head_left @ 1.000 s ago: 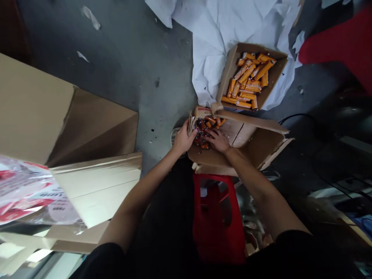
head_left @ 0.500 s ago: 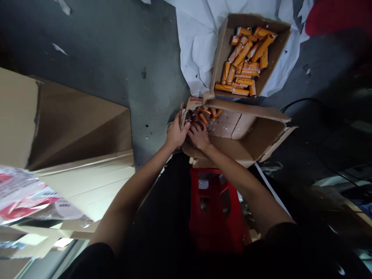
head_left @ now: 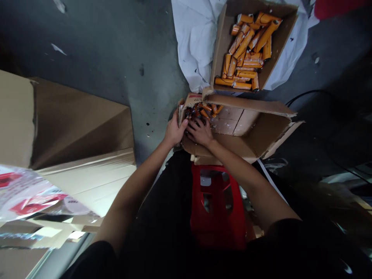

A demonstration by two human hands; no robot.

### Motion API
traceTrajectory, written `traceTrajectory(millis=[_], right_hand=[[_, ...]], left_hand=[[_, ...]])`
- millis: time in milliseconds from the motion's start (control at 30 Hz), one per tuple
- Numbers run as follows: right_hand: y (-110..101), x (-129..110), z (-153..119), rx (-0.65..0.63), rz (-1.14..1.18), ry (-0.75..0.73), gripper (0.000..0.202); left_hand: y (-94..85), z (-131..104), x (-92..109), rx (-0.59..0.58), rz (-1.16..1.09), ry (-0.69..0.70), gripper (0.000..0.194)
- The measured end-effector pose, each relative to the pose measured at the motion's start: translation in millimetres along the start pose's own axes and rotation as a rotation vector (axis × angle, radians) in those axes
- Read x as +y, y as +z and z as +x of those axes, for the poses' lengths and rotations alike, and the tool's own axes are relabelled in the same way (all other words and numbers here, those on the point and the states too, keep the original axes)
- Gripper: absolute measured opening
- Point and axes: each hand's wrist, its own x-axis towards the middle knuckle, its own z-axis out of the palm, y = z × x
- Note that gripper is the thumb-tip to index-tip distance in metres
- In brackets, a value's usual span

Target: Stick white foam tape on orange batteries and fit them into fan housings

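A cardboard box point(head_left: 255, 140) lies in front of me with its open side up. My left hand point(head_left: 175, 131) grips the box's left end, thumb over the edge and fingers outside. Inside that end, my right hand point(head_left: 201, 133) reaches in with its fingers apart, touching a pile of small dark and orange pieces. Several orange cylinders point(head_left: 205, 113), which look like battery cells, lie by its fingertips. Part of the pile is hidden under the hand.
Beyond it, a second cardboard box point(head_left: 218, 48) full of orange cylinders stands on white sheeting point(head_left: 190, 50). A red plastic stool point(head_left: 216, 217) is below the near box. Large cardboard point(head_left: 78, 124) takes up the left. A black cable point(head_left: 308, 92) runs at right.
The fingers of my right hand have spread over the pile. My left hand keeps its hold on the box's end. The view has shifted slightly.
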Motion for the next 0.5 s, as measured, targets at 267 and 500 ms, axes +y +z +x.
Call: traceTrajectory(millis=[267,500], right_hand=[[-11,-12,9,-0.104,-0.030,0.030,0.044],[-16,-13,9,-0.139,-0.085,0.011,0.051]], left_hand=[[-7.2,2,-3,-0.017,-0.017,-0.027,0.093],[-10.5,2,1,-0.015,0.034,-0.060,0.098]])
